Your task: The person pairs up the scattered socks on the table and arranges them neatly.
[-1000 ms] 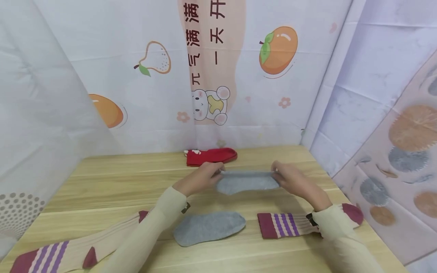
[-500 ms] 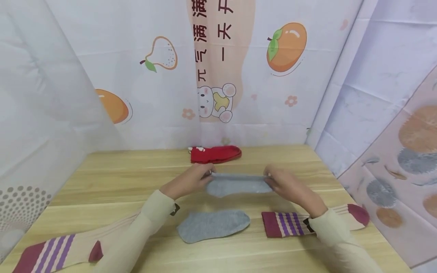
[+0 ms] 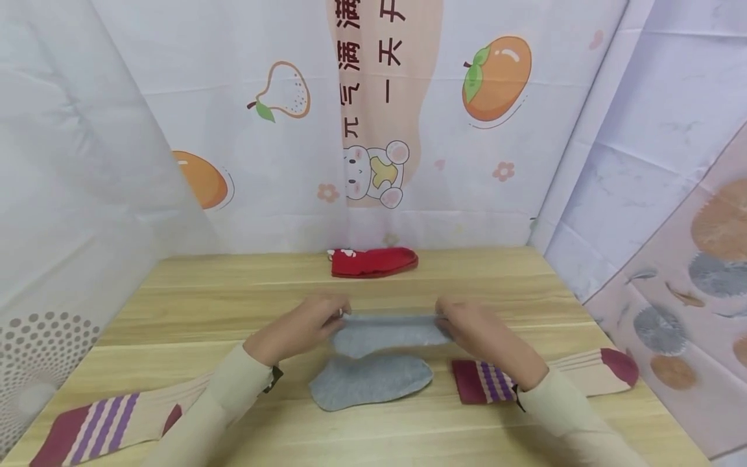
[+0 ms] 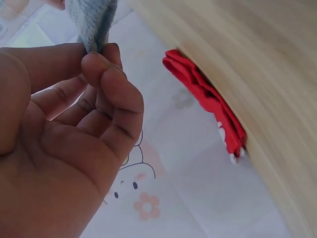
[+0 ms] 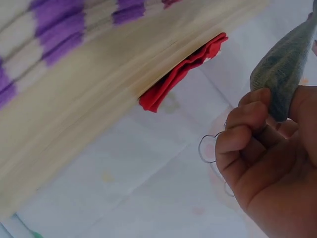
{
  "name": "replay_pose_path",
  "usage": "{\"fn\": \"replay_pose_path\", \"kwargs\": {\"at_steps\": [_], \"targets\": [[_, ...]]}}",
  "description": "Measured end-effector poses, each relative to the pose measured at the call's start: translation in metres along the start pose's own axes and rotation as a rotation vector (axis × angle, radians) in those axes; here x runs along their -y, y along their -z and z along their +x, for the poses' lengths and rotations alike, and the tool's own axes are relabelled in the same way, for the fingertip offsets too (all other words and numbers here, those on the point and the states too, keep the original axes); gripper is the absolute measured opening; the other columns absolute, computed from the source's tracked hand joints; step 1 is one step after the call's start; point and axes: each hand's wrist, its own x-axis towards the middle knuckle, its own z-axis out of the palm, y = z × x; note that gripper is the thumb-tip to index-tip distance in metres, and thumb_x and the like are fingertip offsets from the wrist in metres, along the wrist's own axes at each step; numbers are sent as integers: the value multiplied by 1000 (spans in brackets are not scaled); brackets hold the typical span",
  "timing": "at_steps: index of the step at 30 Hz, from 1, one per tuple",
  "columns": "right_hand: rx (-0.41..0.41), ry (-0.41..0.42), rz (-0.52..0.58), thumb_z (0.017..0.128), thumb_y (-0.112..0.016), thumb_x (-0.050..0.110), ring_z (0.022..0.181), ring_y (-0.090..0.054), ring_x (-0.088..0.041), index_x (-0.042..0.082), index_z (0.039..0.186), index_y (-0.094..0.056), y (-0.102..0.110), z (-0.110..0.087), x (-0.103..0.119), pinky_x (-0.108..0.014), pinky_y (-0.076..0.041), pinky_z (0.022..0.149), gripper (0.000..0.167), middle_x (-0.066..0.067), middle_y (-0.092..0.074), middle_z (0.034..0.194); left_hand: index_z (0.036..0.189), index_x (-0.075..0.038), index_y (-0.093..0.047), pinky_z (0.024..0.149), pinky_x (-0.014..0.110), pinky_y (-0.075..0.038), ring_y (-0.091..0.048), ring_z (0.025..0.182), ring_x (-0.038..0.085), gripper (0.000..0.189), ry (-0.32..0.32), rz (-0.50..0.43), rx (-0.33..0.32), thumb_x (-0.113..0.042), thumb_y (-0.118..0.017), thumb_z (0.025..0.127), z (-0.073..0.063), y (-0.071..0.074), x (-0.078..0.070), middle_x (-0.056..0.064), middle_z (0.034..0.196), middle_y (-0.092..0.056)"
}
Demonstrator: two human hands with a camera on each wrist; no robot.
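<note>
Between my two hands a grey-blue sock [image 3: 388,335] is stretched sideways above the table. My left hand [image 3: 300,327] pinches one end of it; in the left wrist view the thumb and index fingertips meet on the knit fabric [image 4: 93,22]. At the other end my right hand [image 3: 481,334] pinches the sock, its narrow end [image 5: 282,74] showing between thumb and fingers in the right wrist view. A second grey-blue sock [image 3: 370,384] lies flat on the table just below, and the held sock's lower edge comes right down to its upper edge in the head view.
A red sock [image 3: 375,262] lies at the table's back edge. Cream socks with purple stripes and maroon ends lie at the left [image 3: 111,425] and right [image 3: 595,371], each partly under a forearm. Printed curtains [image 3: 262,162] stand behind the wooden table [image 3: 233,292].
Both hands have lowered the held sock toward me, closer to the flat grey-blue sock. The head view has shifted slightly, so the scene sits further right.
</note>
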Motion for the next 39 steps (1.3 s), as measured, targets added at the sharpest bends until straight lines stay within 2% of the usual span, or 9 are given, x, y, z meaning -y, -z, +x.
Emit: {"fn": "replay_pose_path", "kwargs": {"at_steps": [5, 13, 18, 25, 29, 32, 34, 37, 39], "targets": [[-5, 54, -76, 90, -72, 10, 50, -39, -6, 14, 84, -50, 0, 2, 19, -23, -39, 45, 22, 8, -41, 61, 100, -7, -64, 72, 26, -54, -57, 76, 7, 11, 2, -3, 26, 2, -63, 93, -16, -2, -1, -1, 88, -66], [36, 76, -9, 90, -74, 14, 49, -37, -3, 13, 88, -50, -5, 1, 39, -21, -36, 44, 24, 11, -41, 59, 97, -7, -62, 71, 25, -52, -54, 74, 6, 13, -9, 14, 53, 4, -61, 92, -37, -1, -2, -3, 84, -64], [42, 100, 5, 89, -74, 14, 48, -34, -3, 13, 87, -47, -7, 0, 46, -21, -34, 44, 27, 11, -35, 55, 97, -7, -62, 68, 23, -51, -51, 71, 5, 14, -3, 35, 99, 5, -61, 91, -39, -1, -6, -5, 80, -62], [106, 76, 58, 88, -75, 13, 51, -36, -1, 13, 90, -51, -15, 1, 50, -20, -36, 47, 24, 13, -38, 58, 100, -7, -61, 67, 23, -48, -49, 70, 7, 11, 59, 33, 233, 1, -64, 93, -39, -9, -12, -7, 78, -56], [147, 63, 93, 88, -75, 13, 52, -38, 0, 12, 91, -52, -16, -1, 50, -20, -38, 49, 23, 12, -44, 58, 100, -6, -61, 68, 24, -48, -49, 71, 7, 12, 48, 52, 240, 2, -64, 92, -39, -18, -13, -7, 77, -55], [167, 61, 98, 89, -74, 16, 52, -38, 0, 12, 92, -53, -15, -1, 50, -20, -38, 49, 21, 12, -44, 57, 102, -5, -59, 64, 24, -50, -50, 67, 9, 15, 16, 145, 199, 3, -63, 90, -40, -27, -14, -3, 75, -55], [157, 57, 87, 90, -73, 17, 51, -38, -1, 12, 91, -54, -13, -1, 51, -21, -38, 49, 20, 12, -42, 56, 108, -5, -58, 63, 26, -52, -53, 67, 12, 21, -5, 264, 152, 2, -65, 89, -41, -29, -17, 1, 78, -57], [105, 60, 54, 90, -73, 16, 50, -41, -3, 12, 91, -56, -9, 0, 55, -24, -40, 48, 18, 11, -42, 57, 113, -5, -58, 64, 30, -55, -58, 72, 17, 30, -15, 442, 83, 1, -68, 86, -42, -28, -29, 5, 85, -59], [68, 87, 27, 90, -72, 14, 54, -48, -6, 12, 92, -58, -6, 1, 61, -26, -45, 51, 14, 9, -49, 62, 113, -6, -60, 65, 30, -55, -58, 76, 18, 32, -32, 501, 67, 1, -71, 84, -41, -27, -41, 6, 88, -59]]}}
